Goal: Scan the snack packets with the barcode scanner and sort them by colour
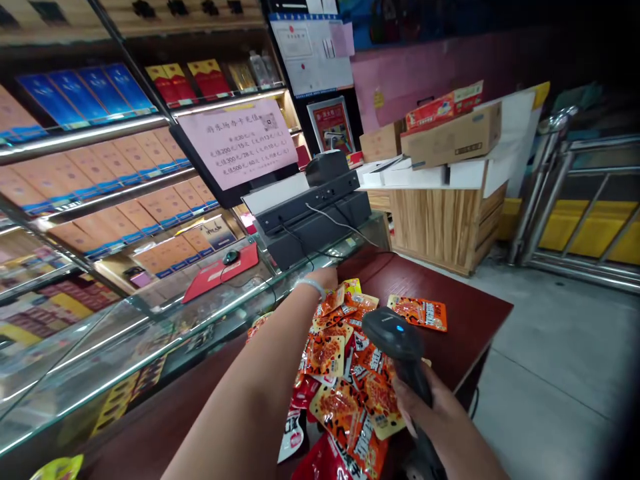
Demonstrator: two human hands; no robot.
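My right hand (437,407) is wrapped around the handle of a black barcode scanner (395,333), which shows a small blue light on top. Under and beside the scanner lies a loose pile of orange and red snack packets (340,400). My left arm stretches across the pile, a pale bracelet (313,285) at the wrist. At the far edge of the packets is my left hand (326,277); its fingers are hidden, so what it touches is not visible. One orange snack packet (418,312) lies apart, right of the pile, on the dark red tabletop (465,303).
A glass counter (165,353) runs along the left, with a mouse (231,257) on a red mat. Beyond the table stand a black monitor-like device (310,213) with cables and a wooden cabinet (430,227) bearing cardboard boxes. Metal railings (575,193) are at right.
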